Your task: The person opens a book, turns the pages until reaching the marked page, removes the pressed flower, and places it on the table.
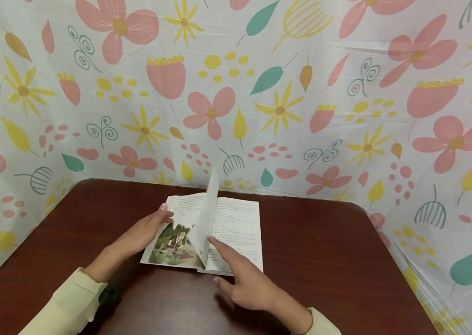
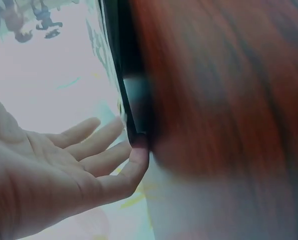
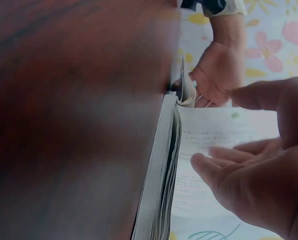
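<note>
An open book (image 1: 238,218) lies on the table, with lines of print and a coloured picture of a figure among plants on its left side. One page (image 1: 210,204) stands nearly upright near the middle fold. My left hand (image 1: 143,235) is at the book's left edge, fingertips over the page margin; in the left wrist view the left hand (image 2: 84,175) has its fingers spread and slightly bent. Over the lower right side reaches my right hand (image 1: 250,284), index fingertip close to the standing page; whether it touches is unclear. The right wrist view shows the right hand (image 3: 258,175) holding nothing.
The dark brown wooden table (image 1: 324,251) extends around the book. Behind it hangs a white curtain (image 1: 236,93) printed with flowers and leaves. A small black object (image 1: 109,296) sits at the left wrist by the pale sleeve (image 1: 70,298).
</note>
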Motion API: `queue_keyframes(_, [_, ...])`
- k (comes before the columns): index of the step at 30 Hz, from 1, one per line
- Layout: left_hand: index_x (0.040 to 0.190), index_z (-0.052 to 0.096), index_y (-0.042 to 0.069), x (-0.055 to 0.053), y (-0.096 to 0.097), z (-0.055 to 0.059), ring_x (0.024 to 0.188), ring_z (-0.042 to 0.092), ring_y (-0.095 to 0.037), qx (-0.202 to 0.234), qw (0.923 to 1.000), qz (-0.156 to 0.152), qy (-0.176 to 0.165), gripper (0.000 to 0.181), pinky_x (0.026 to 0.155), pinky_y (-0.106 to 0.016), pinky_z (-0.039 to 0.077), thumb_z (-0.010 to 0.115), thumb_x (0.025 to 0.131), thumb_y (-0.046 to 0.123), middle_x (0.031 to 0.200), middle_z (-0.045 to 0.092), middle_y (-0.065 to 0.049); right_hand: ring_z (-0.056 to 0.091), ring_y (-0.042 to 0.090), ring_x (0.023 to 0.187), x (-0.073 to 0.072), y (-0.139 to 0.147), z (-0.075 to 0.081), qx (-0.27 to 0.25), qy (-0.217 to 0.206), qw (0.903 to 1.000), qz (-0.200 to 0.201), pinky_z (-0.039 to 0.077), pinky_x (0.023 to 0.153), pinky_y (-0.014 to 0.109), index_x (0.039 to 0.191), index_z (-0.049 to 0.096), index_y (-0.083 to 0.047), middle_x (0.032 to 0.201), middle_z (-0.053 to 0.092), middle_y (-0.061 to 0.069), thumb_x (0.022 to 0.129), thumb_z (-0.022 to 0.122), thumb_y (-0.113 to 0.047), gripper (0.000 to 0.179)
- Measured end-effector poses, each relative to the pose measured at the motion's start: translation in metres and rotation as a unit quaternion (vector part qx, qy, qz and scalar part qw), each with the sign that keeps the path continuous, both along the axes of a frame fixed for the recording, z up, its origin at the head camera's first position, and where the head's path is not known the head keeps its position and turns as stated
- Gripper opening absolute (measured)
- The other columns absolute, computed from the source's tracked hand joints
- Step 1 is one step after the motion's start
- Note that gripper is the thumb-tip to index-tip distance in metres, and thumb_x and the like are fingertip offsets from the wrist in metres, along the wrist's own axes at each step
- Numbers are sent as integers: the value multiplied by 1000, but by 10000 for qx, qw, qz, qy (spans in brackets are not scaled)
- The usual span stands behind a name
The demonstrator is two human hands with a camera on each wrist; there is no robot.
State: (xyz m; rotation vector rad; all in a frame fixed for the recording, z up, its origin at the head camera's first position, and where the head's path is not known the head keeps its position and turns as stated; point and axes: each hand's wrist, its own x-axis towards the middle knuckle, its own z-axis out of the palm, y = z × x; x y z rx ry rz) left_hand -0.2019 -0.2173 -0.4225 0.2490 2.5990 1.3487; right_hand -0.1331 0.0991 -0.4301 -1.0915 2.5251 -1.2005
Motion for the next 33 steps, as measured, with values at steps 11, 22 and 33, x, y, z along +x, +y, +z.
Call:
queue_keyframes(11, [168,23,4,-3,-3,1,156,31,-42,540,9974,61,-474,96,123,-63,25,15,106,76,169,32,-23,25,27,161,5,4,-2,1390,454,9848,935,31,125,44,172,13,-12,176,21,6,104,68,-17,87])
queue_keyframes(22, [169,7,0,5,4,-11,142,43,-48,-1221,9864,-816,736,112,109,-61,44,79,96,45,165,11,-34,31,25,158,4,5,-3,1812,1050,9713,1126,36,122,40,170,20,-9,173,27,9,103,70,-19,84])
queue_keyframes(33, [166,38,15,13,2,-11,155,23,-50,-2117,9585,-1706,856,85,107,-80,29,76,97,48,171,21,-24,38,20,155,-5,13,-1,1978,1103,9697,917,40,120,38,166,34,-7,170,37,7,104,70,-20,73])
